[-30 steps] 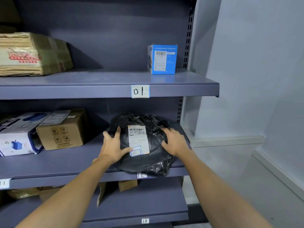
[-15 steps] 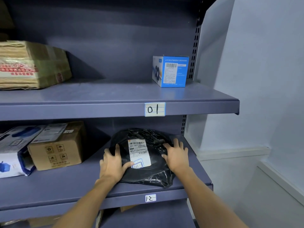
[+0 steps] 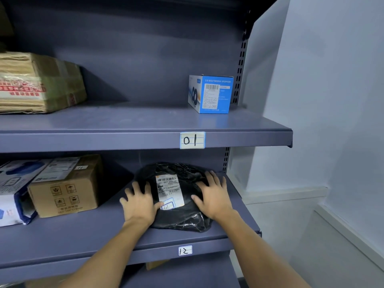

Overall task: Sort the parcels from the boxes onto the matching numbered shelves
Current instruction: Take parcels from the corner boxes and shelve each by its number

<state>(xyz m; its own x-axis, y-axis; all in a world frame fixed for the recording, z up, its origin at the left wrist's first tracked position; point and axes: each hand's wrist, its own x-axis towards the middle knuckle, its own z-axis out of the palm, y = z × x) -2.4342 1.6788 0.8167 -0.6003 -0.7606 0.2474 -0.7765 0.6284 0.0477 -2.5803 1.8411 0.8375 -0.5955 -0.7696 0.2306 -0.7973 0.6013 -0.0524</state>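
Note:
A black plastic-wrapped parcel [image 3: 176, 171] lies on the grey shelf tagged 12 [image 3: 185, 250], toward its right end. Its white label carries a handwritten 12. My left hand [image 3: 139, 204] lies flat on the parcel's left side, thumb touching the label's corner. My right hand [image 3: 214, 194] presses flat on the right side with fingers spread. The shelf above bears the tag 01 [image 3: 192, 140].
A blue speaker box [image 3: 209, 94] stands on shelf 01 at the right, and a taped cardboard parcel [image 3: 37, 84] at the left. Shelf 12 also holds a brown carton [image 3: 66, 188] and a white-blue box [image 3: 12, 194]. A white wall and floor lie to the right.
The parcel has slid deeper onto shelf 12 under both hands, no longer overhanging its front edge. The view has drawn closer and tilted up.

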